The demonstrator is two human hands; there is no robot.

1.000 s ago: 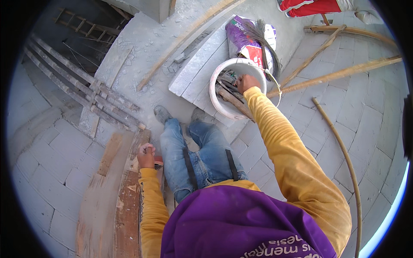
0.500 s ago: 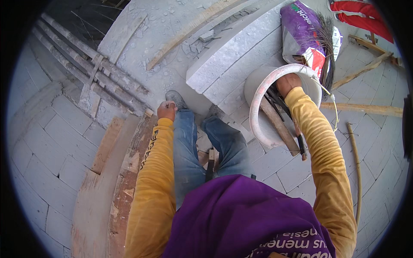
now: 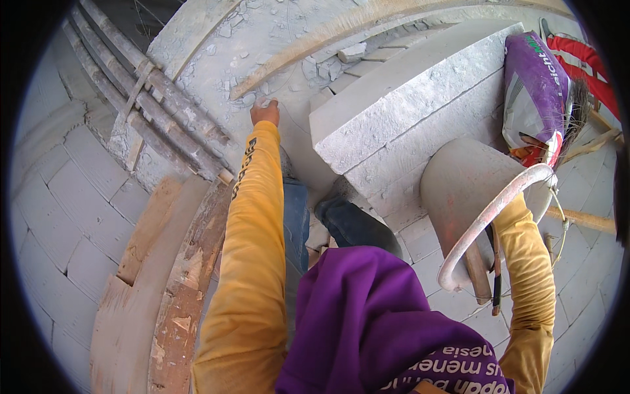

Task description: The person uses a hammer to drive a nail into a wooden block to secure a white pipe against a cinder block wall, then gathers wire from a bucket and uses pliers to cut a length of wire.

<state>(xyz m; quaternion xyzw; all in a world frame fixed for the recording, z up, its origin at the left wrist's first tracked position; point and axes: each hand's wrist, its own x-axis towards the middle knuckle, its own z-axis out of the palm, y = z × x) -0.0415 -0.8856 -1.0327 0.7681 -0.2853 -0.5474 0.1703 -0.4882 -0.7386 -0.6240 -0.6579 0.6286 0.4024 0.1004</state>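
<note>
My left hand (image 3: 265,113) reaches out over the dusty ledge, its fingers curled. Something small and pale shows at the fingertips, too small to make out. My right forearm (image 3: 528,256) goes into a grey-white bucket (image 3: 469,187), which tilts with its mouth toward me. The bucket's wall and rim hide my right hand, so its fingers do not show. Wooden tool handles (image 3: 478,279) stick out of the bucket beside my forearm. A stack of pale blocks (image 3: 407,118) stands between my left hand and the bucket.
A purple and white bag (image 3: 535,92) stands behind the bucket, with a bundle of wire (image 3: 576,121) against it. Dusty poles (image 3: 154,105) lie at the left, above long planks (image 3: 177,282). A curved wooden strip (image 3: 315,46) and rubble lie beyond.
My left hand has moved forward, away from my legs and over the ledge. The bucket has tipped further toward me, and my right hand is now hidden in it. The view has shifted.
</note>
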